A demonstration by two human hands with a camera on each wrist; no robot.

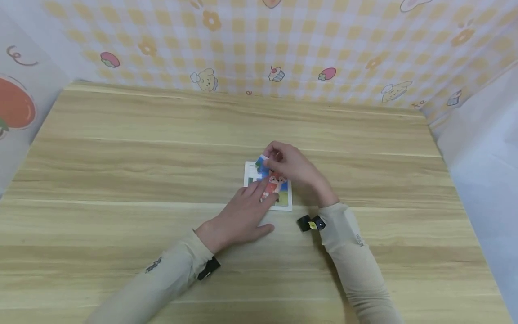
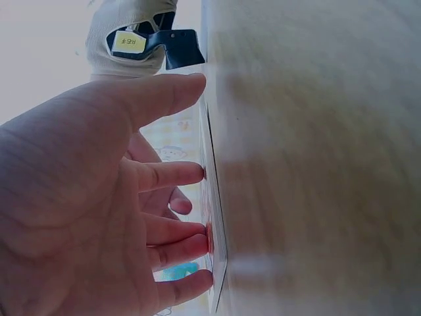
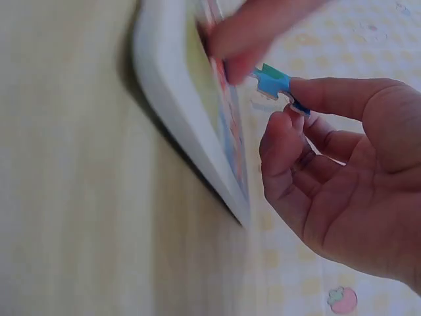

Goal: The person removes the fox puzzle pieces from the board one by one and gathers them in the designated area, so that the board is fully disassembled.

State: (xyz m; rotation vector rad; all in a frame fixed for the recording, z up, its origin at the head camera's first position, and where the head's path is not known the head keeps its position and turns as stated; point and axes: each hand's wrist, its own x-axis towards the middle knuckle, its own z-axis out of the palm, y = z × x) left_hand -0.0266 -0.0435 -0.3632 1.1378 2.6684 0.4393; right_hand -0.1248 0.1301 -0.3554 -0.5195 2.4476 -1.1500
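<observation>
A small jigsaw puzzle in a white-bordered tray (image 1: 288,208) lies flat on the table, with a picture of an orange fox in red (image 1: 274,181). My left hand (image 1: 238,218) rests on it from the near left, fingertips pressing its surface and thumb sticking out to the side. Over the far edge, my right hand (image 1: 294,165) pinches a blue and green puzzle piece (image 3: 271,84) between thumb and fingers. That piece is raised above the tray and tilted in the right wrist view. Part of the picture is hidden under the left fingers.
A wood-grain table (image 1: 133,180) spreads around the puzzle on every side. Behind it hangs a yellow checked cloth (image 1: 251,40) printed with cartoon figures. Black wrist cameras (image 1: 311,223) sit on both sleeves, close to the table.
</observation>
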